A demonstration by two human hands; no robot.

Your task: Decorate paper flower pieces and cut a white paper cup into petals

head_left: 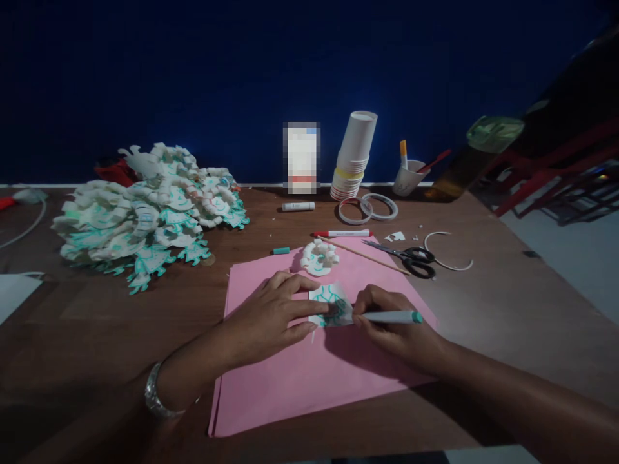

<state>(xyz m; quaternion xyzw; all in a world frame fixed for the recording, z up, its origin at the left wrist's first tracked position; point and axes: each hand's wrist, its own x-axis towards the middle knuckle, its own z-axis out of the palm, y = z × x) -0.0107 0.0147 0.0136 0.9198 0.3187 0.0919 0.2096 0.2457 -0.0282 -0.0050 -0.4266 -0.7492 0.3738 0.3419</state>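
The paper (333, 293) lies on the pink sheets (290, 380), likely light, limp and easily creased, best steadied flat near its edges. Your left hand (271, 312) rests on it, fingers spread, gripping nothing; your right hand (394, 328) pinches the pen (393, 316) in closed fingers.

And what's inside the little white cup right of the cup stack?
An orange-topped stick and a red stick poke out of the cup. Its wall hides whatever is lower.
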